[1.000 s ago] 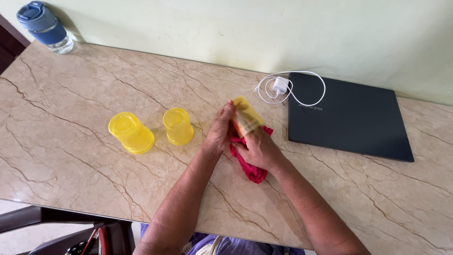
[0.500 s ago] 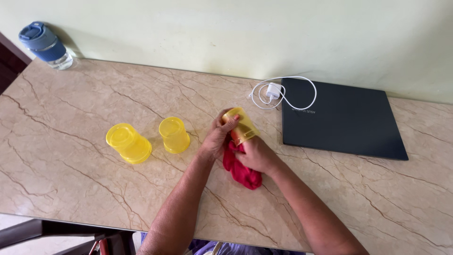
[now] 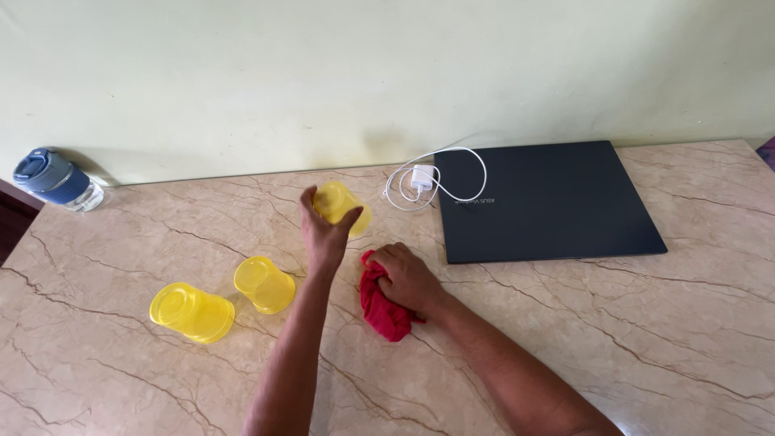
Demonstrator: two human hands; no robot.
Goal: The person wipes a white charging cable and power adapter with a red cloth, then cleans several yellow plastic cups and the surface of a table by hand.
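My left hand grips a yellow plastic cup and holds it above the marble table, mouth turned away from me. My right hand rests on a crumpled red cloth that lies on the table, fingers curled over it. Two more yellow cups stand upside down to the left: a larger one and a smaller one.
A closed dark laptop lies at the back right, with a white charger and its coiled cable at its left corner. A blue-lidded bottle stands at the far left against the pale wall.
My left hand has taken the cup away from the cloth and raised it up to the left. My right hand has dropped onto the table with the cloth. The camera tilted up.
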